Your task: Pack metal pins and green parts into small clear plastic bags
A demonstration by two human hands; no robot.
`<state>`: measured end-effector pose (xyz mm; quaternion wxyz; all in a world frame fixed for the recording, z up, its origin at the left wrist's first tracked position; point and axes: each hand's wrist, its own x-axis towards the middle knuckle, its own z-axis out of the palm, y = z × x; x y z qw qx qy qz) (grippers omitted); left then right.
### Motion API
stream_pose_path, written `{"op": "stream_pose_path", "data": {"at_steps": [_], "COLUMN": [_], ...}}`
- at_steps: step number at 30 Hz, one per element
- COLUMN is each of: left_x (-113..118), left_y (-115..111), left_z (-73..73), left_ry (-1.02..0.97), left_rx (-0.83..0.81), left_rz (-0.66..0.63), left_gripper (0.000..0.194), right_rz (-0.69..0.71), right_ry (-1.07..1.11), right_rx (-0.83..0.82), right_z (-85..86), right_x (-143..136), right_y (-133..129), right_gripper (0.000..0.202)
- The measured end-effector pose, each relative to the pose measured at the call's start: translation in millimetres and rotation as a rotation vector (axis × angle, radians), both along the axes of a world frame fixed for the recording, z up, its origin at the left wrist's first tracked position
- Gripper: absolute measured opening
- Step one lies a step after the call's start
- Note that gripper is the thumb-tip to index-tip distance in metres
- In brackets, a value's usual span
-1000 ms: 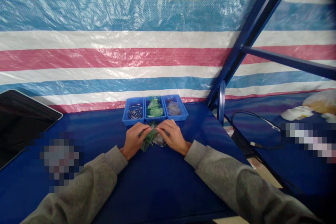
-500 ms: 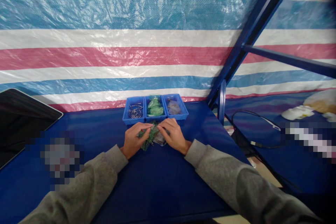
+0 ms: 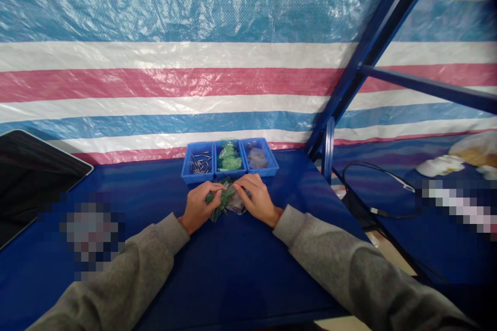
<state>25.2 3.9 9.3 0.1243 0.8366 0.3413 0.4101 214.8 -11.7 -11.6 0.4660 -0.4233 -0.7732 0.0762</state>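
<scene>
My left hand [image 3: 200, 204] is closed in a pinch, thumb against forefinger, over a small pile on the blue table. My right hand [image 3: 256, 200] is also pinched, its fingertips a short way from the left ones. What the fingertips hold is too small to make out. Beneath and between them lie green plastic bags [image 3: 218, 212] and a clear plastic bag [image 3: 236, 206], partly hidden by the fingers. Just behind are three joined blue bins: one with thin metal pieces [image 3: 201, 164], one with green plastic bags [image 3: 229, 158], one with clear plastic bags [image 3: 257, 159].
A dark screen with a pale rim [image 3: 39, 181] stands at the left. Near it lies a blurred-out object [image 3: 90, 230]. A blue metal frame [image 3: 341, 93] rises at the right, with a cable [image 3: 382, 169] and white items [image 3: 440, 165] beyond. A striped sheet [image 3: 174, 83] hangs behind.
My left fingers have shifted slightly over the pile, and the green plastic under them has moved a little. My right hand has barely moved.
</scene>
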Motion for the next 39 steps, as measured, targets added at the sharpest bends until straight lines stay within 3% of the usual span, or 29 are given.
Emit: {"op": "stream_pose_path", "data": {"at_steps": [10, 19, 26, 39], "left_x": [-2.1, 0.0, -1.5, -1.7], "left_y": [3.7, 4.6, 7.0, 6.2], "left_z": [-4.4, -0.8, -7.2, -8.8], "left_ry": [0.023, 0.036, 0.001, 0.029], "left_rx": [-0.030, 0.034, 0.046, 0.028], "left_rz": [0.029, -0.040, 0.030, 0.031], "left_gripper": [0.013, 0.026, 0.017, 0.019], "right_rz": [0.006, -0.002, -0.008, 0.144], "right_ry": [0.002, -0.001, 0.005, -0.068], "right_rx": [-0.003, 0.010, 0.000, 0.059], "right_z": [0.0, -0.4, -0.3, 0.6], "right_x": [0.2, 0.0, 0.0, -0.5], "right_y": [-0.2, 0.1, -0.3, -2.0], "right_gripper": [0.020, 0.018, 0.019, 0.015]}}
